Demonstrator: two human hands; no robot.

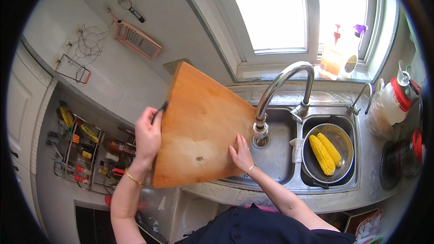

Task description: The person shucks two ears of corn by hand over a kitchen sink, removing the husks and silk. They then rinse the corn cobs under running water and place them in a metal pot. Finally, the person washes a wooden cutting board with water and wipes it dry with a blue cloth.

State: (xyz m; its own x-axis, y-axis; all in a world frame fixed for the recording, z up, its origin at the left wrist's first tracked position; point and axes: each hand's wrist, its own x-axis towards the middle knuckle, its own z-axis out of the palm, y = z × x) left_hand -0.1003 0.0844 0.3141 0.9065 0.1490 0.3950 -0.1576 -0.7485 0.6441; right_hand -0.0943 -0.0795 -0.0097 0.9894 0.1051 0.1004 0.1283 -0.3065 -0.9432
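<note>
A thick wooden cutting board (203,118) is tilted up over the left side of a steel double sink (278,142). My left hand (148,135) grips a dark handle at the board's left edge. The fingers of my right hand (242,154) rest on the board's face near its right edge, palm down. Right beside the board's upper right edge is the spout of a chrome faucet (284,74); whether they touch I cannot tell. In the right basin sits a metal pot (344,169) holding two peeled corn cobs (322,154).
A white cloth (297,150) hangs over the basin divider. Pump bottles (330,59) stand on the window sill, and red-lidded jars (393,98) at the far right. A rack of seasoning bottles (84,156) is on the left. A pink grater (137,39) hangs on the wall.
</note>
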